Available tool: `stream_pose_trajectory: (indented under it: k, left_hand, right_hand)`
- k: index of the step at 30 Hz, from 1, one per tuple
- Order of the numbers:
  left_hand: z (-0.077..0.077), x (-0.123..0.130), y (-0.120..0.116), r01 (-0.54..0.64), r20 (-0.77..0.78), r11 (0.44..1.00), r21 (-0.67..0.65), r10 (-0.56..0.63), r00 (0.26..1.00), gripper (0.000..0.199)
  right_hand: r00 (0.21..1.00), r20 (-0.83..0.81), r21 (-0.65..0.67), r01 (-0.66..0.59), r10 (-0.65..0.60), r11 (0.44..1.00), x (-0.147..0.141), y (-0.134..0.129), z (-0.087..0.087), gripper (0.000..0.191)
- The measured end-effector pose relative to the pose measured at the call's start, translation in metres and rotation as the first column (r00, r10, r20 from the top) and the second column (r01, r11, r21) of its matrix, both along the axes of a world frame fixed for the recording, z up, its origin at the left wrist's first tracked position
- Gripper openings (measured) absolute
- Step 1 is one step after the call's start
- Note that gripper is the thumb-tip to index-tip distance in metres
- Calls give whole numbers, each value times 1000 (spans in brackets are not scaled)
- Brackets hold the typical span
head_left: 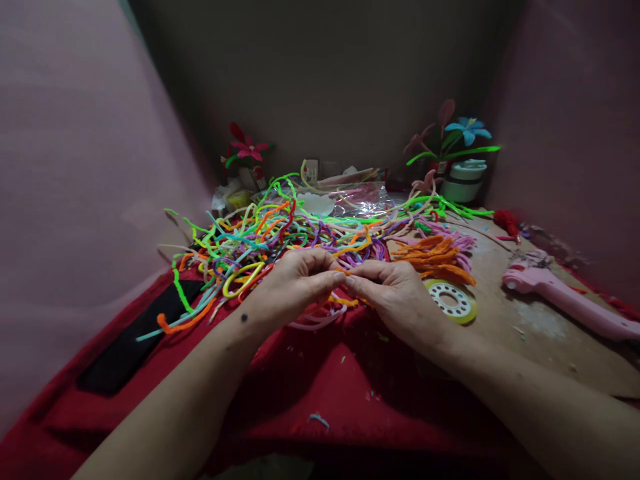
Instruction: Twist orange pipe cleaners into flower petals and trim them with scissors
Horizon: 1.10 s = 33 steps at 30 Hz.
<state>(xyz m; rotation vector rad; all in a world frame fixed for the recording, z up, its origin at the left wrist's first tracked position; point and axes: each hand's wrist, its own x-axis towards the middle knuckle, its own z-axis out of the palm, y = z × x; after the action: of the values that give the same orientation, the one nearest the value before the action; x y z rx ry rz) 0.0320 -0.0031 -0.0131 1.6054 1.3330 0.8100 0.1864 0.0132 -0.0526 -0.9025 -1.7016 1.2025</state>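
My left hand [300, 277] and my right hand [393, 287] meet fingertip to fingertip above the front of a tangled heap of coloured pipe cleaners [235, 240]. Both hands pinch a small orange piece [345, 272] between thumbs and index fingers; most of it is hidden by the fingers. Beside my left wrist lie scissors with yellow and red handles [243, 279]. A bundle of orange pipe cleaners [433, 259] and a yellow tape roll [453, 301] are just right of my right hand.
A pink glue gun [565, 293] rests on a brown board [530, 333] at the right. On the red cloth [350, 400] at the left is a black flat object [135, 340]. Pipe-cleaner flowers [469, 131] and a pale blue container [464, 181] stand at the back.
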Motion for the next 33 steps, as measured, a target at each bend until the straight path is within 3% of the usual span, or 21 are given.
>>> stream_pose_trajectory:
  k: [7, 15, 24, 33]
  left_hand:
    - [0, -2, 2, 12, -27, 999, -49, -13, 1000, 17]
    - [0, -6, 5, 72, -44, 995, -69, -75, 996, 16]
    - [-1, -6, 6, 38, 27, 993, -112, -35, 999, 16]
    - [-2, -5, 4, 61, 63, 997, -50, -58, 996, 15]
  right_hand:
    - [996, 89, 27, 14, -16, 1000, -1, -3, 5, 20]
    - [995, -58, -149, -89, 81, 985, -1, 2, 0, 17]
    - [999, 48, -99, -10, 15, 995, -4, 1, 5, 20]
    - [999, 31, -71, -39, 41, 997, -2, 3, 1, 23]
